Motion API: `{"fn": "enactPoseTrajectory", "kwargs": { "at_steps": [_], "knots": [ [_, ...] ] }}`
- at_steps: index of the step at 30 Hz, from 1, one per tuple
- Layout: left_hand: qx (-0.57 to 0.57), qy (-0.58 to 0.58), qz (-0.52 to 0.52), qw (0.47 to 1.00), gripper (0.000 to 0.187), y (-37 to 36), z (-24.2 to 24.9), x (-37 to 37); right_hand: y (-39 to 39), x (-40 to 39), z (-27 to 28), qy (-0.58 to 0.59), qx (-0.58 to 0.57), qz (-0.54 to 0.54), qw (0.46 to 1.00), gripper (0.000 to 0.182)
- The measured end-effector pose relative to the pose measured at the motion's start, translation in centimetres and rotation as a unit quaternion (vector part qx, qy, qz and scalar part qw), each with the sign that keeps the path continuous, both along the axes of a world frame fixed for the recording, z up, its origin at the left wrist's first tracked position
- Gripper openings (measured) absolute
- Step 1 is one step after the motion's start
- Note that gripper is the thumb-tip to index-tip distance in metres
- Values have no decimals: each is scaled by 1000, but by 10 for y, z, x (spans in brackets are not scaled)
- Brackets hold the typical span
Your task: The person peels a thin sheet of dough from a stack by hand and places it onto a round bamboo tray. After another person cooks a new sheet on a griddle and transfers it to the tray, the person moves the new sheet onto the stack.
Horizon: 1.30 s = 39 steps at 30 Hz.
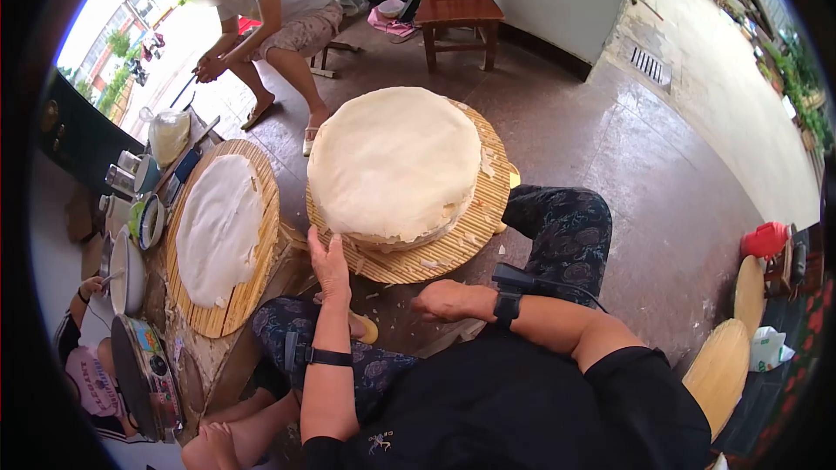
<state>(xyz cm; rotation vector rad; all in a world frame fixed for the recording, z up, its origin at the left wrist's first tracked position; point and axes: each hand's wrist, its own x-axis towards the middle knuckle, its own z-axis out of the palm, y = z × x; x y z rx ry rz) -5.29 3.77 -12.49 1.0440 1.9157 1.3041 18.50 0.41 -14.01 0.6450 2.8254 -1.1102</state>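
Note:
A tall stack of thin, pale round flatbread sheets lies on a round slatted mat, with broken flakes around its lower edge. My left hand is at the mat's near left rim, open, fingers stretched toward the stack. Nothing shows in it. Lower and to the right, my right hand hovers near my lap with its fingers curled in, just short of the mat's front edge. To the left, a single pale sheet covers most of a second slatted mat.
A seated person is beyond the mats. Another person's arm reaches a white bowl beside a round dark griddle. Jars stand at left. A wooden chair is behind; round boards lean at right.

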Motion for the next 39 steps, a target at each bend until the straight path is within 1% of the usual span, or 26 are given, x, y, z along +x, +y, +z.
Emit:
{"fn": "enactPoseTrajectory", "kwargs": {
  "at_steps": [1,2,3,4,6,8,10,11,12,14,15,17,18,20,21,23,24,26,28,29,32,34,36,37,38,39],
  "knots": [
    [-1,-56,13,998,58,4,14,2,3,2,17,78,1,-5,997,21],
    [-2,-111,26,993,59,7,28,4,8,6,34,158,15,-41,986,22],
    [4,-126,38,991,61,15,19,-4,16,11,55,237,29,-77,968,24],
    [9,-142,50,989,62,22,9,-17,28,19,77,223,14,-133,966,23],
    [10,-155,40,987,65,32,7,-27,59,37,99,264,118,-255,923,24],
    [3,-204,50,978,65,42,10,-30,96,57,112,273,187,-376,866,25],
    [-8,-195,42,980,65,51,11,-29,135,77,105,236,218,-474,820,28],
    [3,-202,36,979,64,55,7,-28,153,84,93,251,221,-509,794,29],
    [13,-208,31,978,63,58,4,-28,166,90,86,216,186,-539,792,35],
    [12,-208,33,978,63,61,3,-21,191,97,52,183,185,-571,779,43],
    [8,-205,29,978,62,61,3,-20,197,97,42,185,181,-561,786,43],
    [8,-187,15,982,56,63,-4,-17,206,92,26,126,119,-604,778,49],
    [18,-187,0,982,54,63,-5,-14,208,90,21,128,114,-591,788,49],
    [29,-180,-10,983,51,66,-12,-15,207,86,12,145,127,-588,785,46],
    [29,-182,-6,983,52,68,-15,-14,207,82,15,146,124,-579,792,46],
    [25,-177,14,984,48,69,-13,-9,205,79,29,97,42,-588,802,42],
    [20,-171,23,985,44,70,-11,-7,206,78,28,97,45,-581,807,42],
    [8,-161,46,986,48,70,-8,-3,207,77,21,123,73,-588,796,38],
    [-44,-90,58,993,56,68,9,5,208,78,11,146,102,-579,796,38],
    [-44,-95,58,993,56,68,10,5,209,78,6,170,126,-575,790,39],
    [-41,-79,62,994,56,67,9,3,215,81,-10,190,137,-580,781,41],
    [-16,-71,80,994,57,68,-4,-2,211,78,5,195,140,-572,784,46],
    [1,34,74,997,59,66,-13,-6,202,76,32,117,104,-597,787,45],
    [7,24,68,997,59,62,-4,-5,203,80,26,120,106,-587,794,45],
    [10,23,80,997,59,57,-1,-5,206,86,18,128,211,-572,783,41],
    [52,85,61,993,58,52,2,-5,204,79,25,137,315,-551,761,38]
  ]
}}
